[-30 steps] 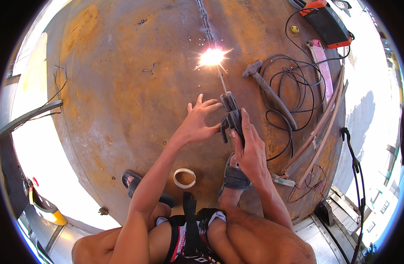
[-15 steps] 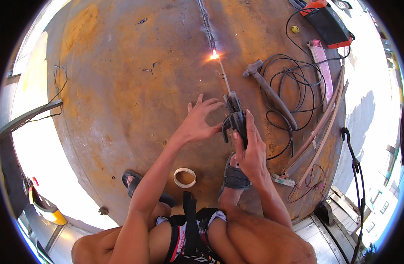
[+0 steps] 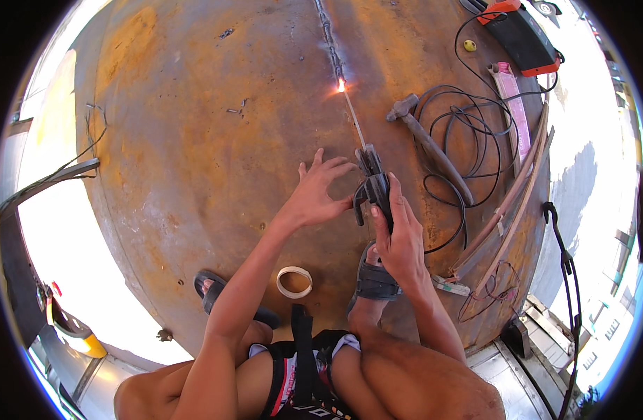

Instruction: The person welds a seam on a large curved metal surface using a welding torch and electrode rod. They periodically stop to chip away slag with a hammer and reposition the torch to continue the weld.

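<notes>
My right hand (image 3: 404, 231) is wrapped round a black electrode holder (image 3: 378, 192). A thin welding rod (image 3: 354, 120) sticks out of its jaws, and a bright orange-white arc (image 3: 341, 85) glows at the rod's tip. From the arc a grey weld bead (image 3: 327, 35) runs away up the seam of a rusty steel plate (image 3: 195, 154). My left hand (image 3: 321, 189) has its fingers spread just left of the holder. Its thumb reaches to the holder's side; whether it touches cannot be made out.
Right of the holder lie a hammer (image 3: 431, 150) and a coiled black cable (image 3: 468, 126). A black and orange welding machine (image 3: 523, 38) stands at the far right, near a pink bar (image 3: 512, 105) and long strips (image 3: 507, 210). Between my sandalled feet sits a pale ring (image 3: 294, 282).
The glow at the rod's tip has become smaller. The holder and my right hand have shifted very slightly; my left hand stays where it was.
</notes>
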Tool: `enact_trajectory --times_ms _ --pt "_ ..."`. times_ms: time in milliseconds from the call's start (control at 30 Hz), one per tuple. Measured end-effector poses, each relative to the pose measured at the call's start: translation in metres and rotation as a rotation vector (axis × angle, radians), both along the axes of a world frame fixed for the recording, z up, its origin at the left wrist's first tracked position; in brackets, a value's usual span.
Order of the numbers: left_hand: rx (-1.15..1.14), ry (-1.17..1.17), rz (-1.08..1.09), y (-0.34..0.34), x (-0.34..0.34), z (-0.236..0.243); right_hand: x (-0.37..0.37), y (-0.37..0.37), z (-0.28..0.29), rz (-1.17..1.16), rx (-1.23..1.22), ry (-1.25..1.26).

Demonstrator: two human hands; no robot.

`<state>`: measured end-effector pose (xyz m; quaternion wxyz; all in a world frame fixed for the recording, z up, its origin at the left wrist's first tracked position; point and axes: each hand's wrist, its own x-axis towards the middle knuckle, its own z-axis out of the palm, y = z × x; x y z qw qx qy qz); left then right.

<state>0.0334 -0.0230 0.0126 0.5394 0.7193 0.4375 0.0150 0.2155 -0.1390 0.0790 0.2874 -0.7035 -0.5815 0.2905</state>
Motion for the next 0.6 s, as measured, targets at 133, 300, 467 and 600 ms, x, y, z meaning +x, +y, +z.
enact_trajectory --times_ms 133,300,467,600 --pt "0.002 -0.001 0.001 -0.001 -0.001 -0.001 0.0 0.0 -0.001 0.004 -0.001 -0.002" --pt "0.019 -0.026 0.015 -0.002 -0.001 -0.006 0.0 -0.001 -0.001 0.001 -0.018 -0.005" --pt "0.059 -0.08 0.051 -0.006 -0.003 -0.014 -0.001 0.0 -0.001 0.005 -0.025 -0.008" --pt "0.059 -0.083 0.047 -0.006 -0.003 -0.014 0.0 0.0 -0.002 0.006 -0.009 -0.017"
